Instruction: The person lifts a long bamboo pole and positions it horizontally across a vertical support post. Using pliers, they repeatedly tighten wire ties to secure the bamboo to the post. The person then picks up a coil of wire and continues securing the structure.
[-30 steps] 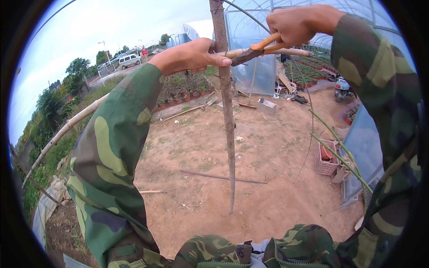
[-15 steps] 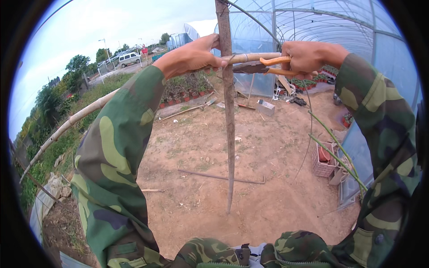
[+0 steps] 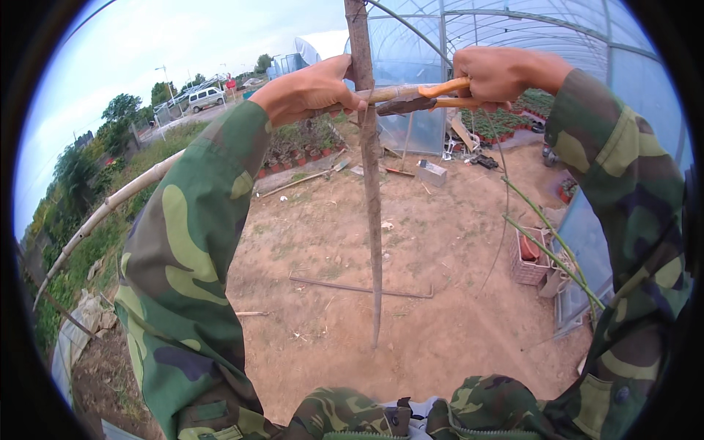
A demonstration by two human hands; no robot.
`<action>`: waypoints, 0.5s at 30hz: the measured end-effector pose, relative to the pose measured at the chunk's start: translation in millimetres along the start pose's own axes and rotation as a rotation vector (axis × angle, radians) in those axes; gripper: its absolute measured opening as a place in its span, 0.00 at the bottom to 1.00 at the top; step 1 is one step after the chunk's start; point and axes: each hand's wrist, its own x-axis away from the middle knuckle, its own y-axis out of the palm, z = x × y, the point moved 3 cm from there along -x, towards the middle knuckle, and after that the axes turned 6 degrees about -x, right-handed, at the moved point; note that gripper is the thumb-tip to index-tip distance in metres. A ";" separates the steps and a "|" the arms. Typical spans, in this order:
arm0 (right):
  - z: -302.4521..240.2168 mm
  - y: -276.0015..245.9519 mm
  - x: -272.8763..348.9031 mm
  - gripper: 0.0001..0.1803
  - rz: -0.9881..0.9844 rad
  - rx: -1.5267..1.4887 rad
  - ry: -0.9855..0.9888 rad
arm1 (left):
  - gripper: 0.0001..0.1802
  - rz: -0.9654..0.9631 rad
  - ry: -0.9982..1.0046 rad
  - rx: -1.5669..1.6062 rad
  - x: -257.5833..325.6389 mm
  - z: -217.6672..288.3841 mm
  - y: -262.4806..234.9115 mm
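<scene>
Orange-handled pliers (image 3: 422, 97) sit gripped in the raised right hand (image 3: 499, 73); left hand (image 3: 312, 92) fingers clasp the wooden stake (image 3: 370, 191).

**Yard stuff around the greenhouse**

Bare dirt ground (image 3: 440, 242) with a thin metal rod (image 3: 359, 287) lying flat on it, one end bent up. Off to the right there's a woven basket (image 3: 529, 258) with something red inside, and green stems (image 3: 554, 246) leaning across it. A big plastic-covered greenhouse (image 3: 513, 29) arches at the back, rows of potted plants (image 3: 293, 150) along its left side. Long pale pole (image 3: 110, 209) runs diagonally through the grass on the left. White van (image 3: 205, 97) parked far off by the trees.
</scene>
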 end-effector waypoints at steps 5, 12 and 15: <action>13.3 7.9 -4.7 0.09 -0.065 -0.104 -0.028 | 0.37 0.067 0.006 -0.151 -3.2 -4.9 0.0; 16.7 6.9 -1.4 0.06 -0.019 -0.123 -0.044 | 0.23 0.040 -0.056 -0.147 -10.4 -1.0 -10.5; 20.4 10.8 -3.3 0.06 -0.024 -0.150 -0.033 | 0.24 0.073 -0.101 -0.203 -14.6 -2.4 -11.7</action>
